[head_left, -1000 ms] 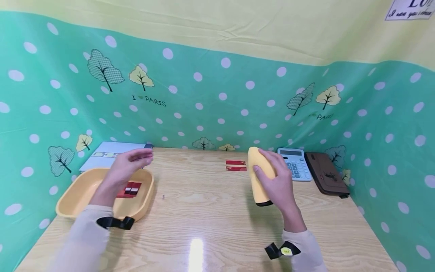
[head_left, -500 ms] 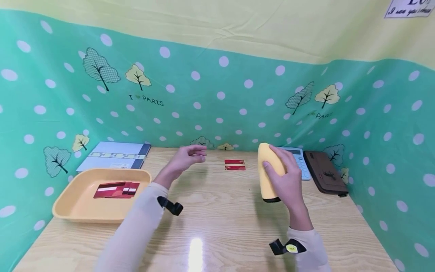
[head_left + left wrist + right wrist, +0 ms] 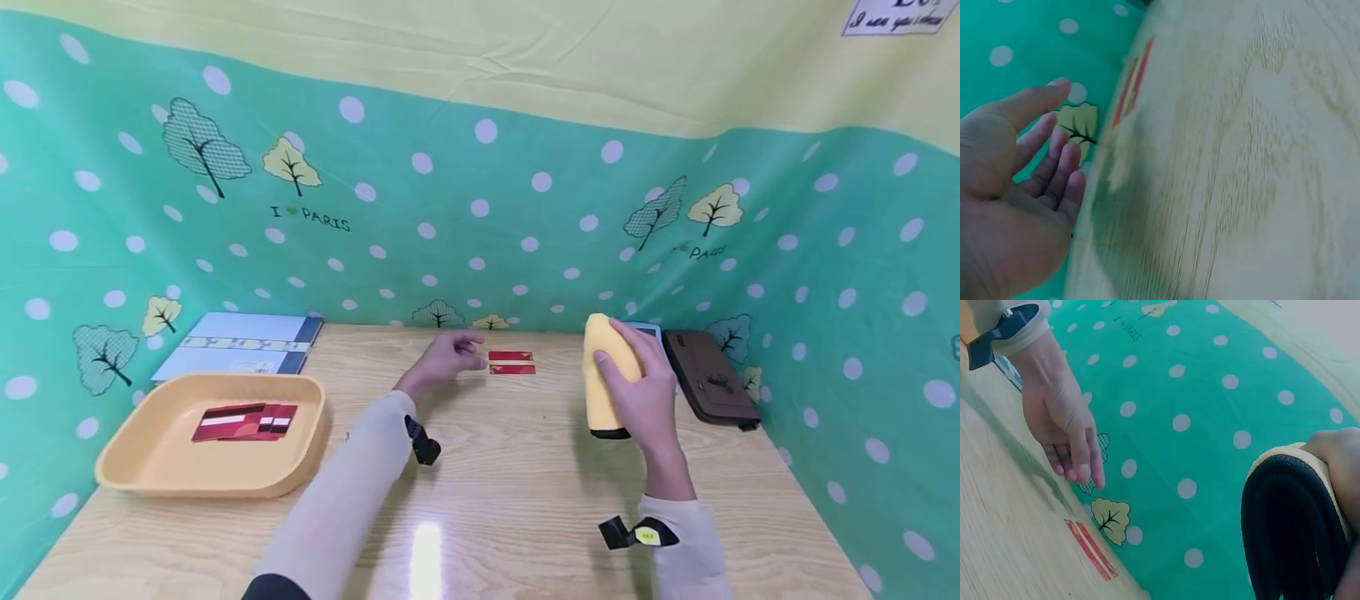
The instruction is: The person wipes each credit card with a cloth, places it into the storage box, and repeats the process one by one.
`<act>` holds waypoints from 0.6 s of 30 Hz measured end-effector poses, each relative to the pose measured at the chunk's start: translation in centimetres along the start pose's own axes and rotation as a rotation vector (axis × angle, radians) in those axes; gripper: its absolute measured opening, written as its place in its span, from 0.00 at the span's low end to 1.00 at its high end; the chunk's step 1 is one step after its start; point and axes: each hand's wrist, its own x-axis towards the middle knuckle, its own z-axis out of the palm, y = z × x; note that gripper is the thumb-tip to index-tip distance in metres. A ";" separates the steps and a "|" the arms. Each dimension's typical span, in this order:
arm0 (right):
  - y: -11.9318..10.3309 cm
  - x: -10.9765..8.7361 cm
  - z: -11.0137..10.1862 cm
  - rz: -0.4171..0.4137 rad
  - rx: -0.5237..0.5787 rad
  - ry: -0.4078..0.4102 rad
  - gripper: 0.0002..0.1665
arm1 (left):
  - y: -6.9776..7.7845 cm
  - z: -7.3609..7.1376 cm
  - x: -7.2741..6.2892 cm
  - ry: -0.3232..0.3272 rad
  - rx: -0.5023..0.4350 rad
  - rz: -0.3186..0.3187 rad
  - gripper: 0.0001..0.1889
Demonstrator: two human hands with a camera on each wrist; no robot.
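In the head view my left hand (image 3: 444,360) is over the back of the table, holding nothing. Its fingers are loosely bent, as the left wrist view shows. Just right of its fingertips lie two narrow red strips (image 3: 512,356), side by side on the wooden table; whether they are one piece cannot be told. My right hand (image 3: 643,385) grips a folded yellow cloth (image 3: 609,379) upright above the table. In the right wrist view the folded cloth (image 3: 1294,506) shows its black inner side. The fingers behind the cloth are mostly hidden.
At left stands a yellow-orange tray (image 3: 217,482) holding several red cards (image 3: 243,422). Behind it lies a blue-grey folder (image 3: 238,342). A light blue calculator (image 3: 651,328), partly hidden by my right hand, lies beside a brown pouch (image 3: 711,377). A polka-dot curtain (image 3: 480,233) encloses the table.
My left hand has moved right, from over the tray to beside the red strips. My right hand has shifted slightly right, still gripping the folded cloth.
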 end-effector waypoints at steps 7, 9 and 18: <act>0.4 0.2 -0.6 0.018 -0.019 -0.010 0.29 | -1.2 1.9 1.8 0.019 0.079 0.008 0.26; 0.5 0.2 -0.6 0.022 -0.025 -0.010 0.29 | -1.8 2.5 2.2 0.052 0.100 0.011 0.28; 0.8 0.2 -0.8 0.049 -0.032 -0.012 0.28 | -2.5 3.6 2.7 0.132 0.414 0.081 0.33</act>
